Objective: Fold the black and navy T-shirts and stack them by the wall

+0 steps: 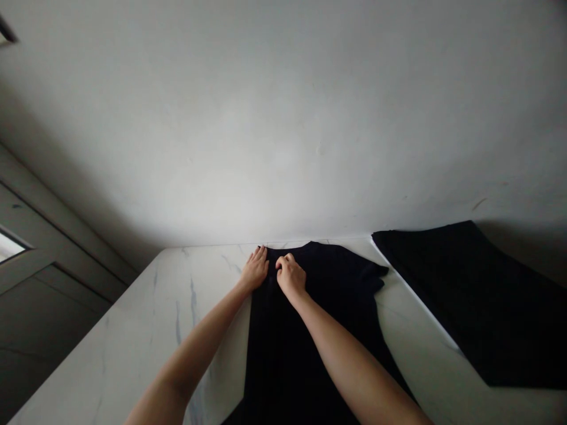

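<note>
A dark navy garment [328, 313] lies spread on a white marble-patterned table [146, 330], running from near me to the far edge by the wall. My left hand [256, 268] rests flat with fingers stretched out on the garment's far left corner. My right hand [290, 274] is beside it on the cloth, its fingers curled and pinching the fabric near the top edge. A short sleeve of the garment sticks out to the right.
A second dark cloth [478, 301] lies flat at the table's right side, against the wall. A plain white wall [283, 118] rises just behind the table. A grey door or window frame [39, 260] is at the left.
</note>
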The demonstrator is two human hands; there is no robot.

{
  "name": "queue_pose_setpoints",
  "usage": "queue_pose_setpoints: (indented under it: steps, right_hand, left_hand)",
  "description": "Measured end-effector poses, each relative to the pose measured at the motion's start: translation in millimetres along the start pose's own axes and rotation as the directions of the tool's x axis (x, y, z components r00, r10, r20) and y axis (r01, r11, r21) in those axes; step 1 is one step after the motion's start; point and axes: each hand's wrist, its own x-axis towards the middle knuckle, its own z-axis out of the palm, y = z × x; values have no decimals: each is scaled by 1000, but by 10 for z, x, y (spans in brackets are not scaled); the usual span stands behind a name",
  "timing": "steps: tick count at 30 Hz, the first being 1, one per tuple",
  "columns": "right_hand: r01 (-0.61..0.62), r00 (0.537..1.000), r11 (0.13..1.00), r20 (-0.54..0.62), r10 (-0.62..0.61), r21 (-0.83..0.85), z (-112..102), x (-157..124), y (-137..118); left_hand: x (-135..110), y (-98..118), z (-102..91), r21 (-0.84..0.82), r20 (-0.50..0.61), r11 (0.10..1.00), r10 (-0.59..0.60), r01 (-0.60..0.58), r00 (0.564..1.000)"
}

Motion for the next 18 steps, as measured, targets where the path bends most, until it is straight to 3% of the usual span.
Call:
queue_pose_setpoints:
  steps: [7, 13, 18]
  right_hand:
    - [1, 999, 1000, 50, 1, -28, 1, 14, 31]
    - [-23, 998, 1000, 65, 24, -21, 2, 6, 28]
    - [-22, 995, 1000, 96, 21, 7, -18, 81, 80]
  left_hand:
    - [-8, 44, -24, 61, 52, 998, -16, 13, 999]
    - [-49, 144, -147, 87, -10, 995, -46, 47, 999]
    - [-351, 278, -257, 46, -36, 998, -51, 53, 998]
